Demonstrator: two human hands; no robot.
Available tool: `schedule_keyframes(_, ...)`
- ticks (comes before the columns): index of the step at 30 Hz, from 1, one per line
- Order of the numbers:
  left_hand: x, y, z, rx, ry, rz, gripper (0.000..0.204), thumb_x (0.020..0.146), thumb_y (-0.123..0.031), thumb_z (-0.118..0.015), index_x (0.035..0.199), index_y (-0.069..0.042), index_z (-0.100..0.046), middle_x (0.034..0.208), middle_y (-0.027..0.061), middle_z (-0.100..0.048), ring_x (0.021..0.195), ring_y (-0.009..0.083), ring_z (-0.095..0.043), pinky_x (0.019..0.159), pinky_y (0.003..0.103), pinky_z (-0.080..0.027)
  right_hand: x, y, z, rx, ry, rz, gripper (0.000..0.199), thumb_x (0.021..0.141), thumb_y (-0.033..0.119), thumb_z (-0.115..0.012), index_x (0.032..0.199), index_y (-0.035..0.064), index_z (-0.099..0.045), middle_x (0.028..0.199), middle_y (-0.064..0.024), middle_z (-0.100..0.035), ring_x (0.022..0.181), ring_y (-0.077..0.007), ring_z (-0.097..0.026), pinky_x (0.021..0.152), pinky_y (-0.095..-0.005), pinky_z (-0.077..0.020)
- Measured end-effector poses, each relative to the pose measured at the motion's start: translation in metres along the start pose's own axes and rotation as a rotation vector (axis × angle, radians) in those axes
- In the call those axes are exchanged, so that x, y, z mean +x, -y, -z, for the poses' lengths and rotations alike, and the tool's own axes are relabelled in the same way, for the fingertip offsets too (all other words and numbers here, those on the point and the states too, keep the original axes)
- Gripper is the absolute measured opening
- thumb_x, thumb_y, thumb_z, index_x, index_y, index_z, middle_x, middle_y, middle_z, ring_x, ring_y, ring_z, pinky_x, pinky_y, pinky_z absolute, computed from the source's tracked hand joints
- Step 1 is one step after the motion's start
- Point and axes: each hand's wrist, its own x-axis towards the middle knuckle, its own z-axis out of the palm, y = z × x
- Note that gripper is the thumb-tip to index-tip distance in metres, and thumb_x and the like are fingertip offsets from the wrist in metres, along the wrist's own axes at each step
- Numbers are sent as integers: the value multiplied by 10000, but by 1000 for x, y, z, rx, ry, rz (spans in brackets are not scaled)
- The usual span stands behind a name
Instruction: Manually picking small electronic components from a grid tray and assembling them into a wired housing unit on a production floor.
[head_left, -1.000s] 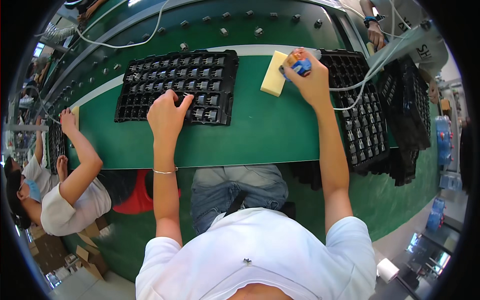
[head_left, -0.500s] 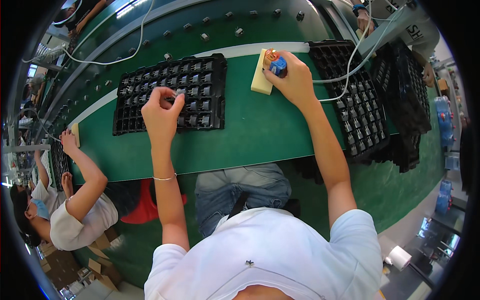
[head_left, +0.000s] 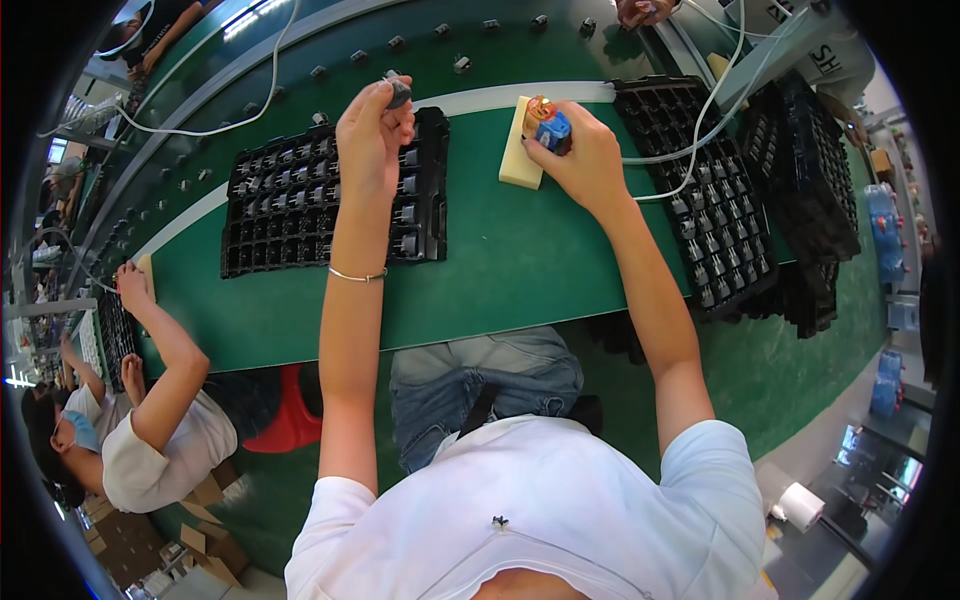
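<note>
My left hand (head_left: 375, 130) is raised over the far edge of a black compartment tray (head_left: 290, 240), beside the belt. Pinched in its fingertips is a small dark component (head_left: 398, 94) with a light metal part on top. Small dark parts with metal pins sit in many of the tray's pockets; my forearm hides some of them. My right hand (head_left: 587, 155) is closed round a small blue bottle (head_left: 551, 131) with a clear orange top. The bottle is held over a pale yellow block (head_left: 518, 165), and whether they touch I cannot tell.
Beyond the table, a green conveyor belt (head_left: 420, 65) carries spaced small components. On the right lie another filled black tray (head_left: 720, 240), white cables (head_left: 690, 150) and stacked black trays (head_left: 815, 190). A co-worker (head_left: 165, 430) sits left; another person's hand (head_left: 645, 12) shows at the top.
My left hand has moved up and away from over the tray, toward the belt, with a small component in its fingers. My right hand has barely moved. Belt parts have shifted left.
</note>
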Motion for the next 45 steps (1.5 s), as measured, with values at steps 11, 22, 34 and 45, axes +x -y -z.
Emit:
schedule_keyframes(11, -12, 10, 11, 60, -33, 94, 284, 989, -209, -564, 1090, 42, -649, 745, 57, -657, 569, 82, -562, 519, 215, -439, 38, -5, -19, -24, 32, -3, 362, 748, 280, -751, 982, 27, -641, 766, -145, -645, 661, -283, -631, 656, -369, -510)
schedule_keyframes(22, -6, 13, 22, 56, -49, 94, 180, 954, -204, -647, 924, -27, -665, 728, 72, -685, 559, 71, -570, 513, 196, -432, 143, -75, -72, -269, 32, -86, 448, 712, 386, -730, 1000, 44, -692, 859, -181, -716, 830, -365, -698, 769, -435, -555)
schedule_keyframes(34, -32, -2, -14, 419, -75, -87, 166, 854, -85, -736, 925, 10, -620, 791, 93, -723, 601, 56, -605, 539, 179, -450, 87, 19, -33, 716, 282, -307, 242, 851, 218, -718, 1010, 38, -695, 804, 12, -653, 641, -25, -538, 562, -203, -412)
schedule_keyframes(45, -39, 15, -25, 517, 47, -73, 204, 816, -96, -784, 921, 11, -646, 742, 50, -689, 642, 56, -619, 578, 178, -470, 36, 16, -29, 1040, 397, -453, 303, 889, 214, -711, 1099, 9, -633, 930, -41, -667, 780, -91, -644, 657, -220, -514)
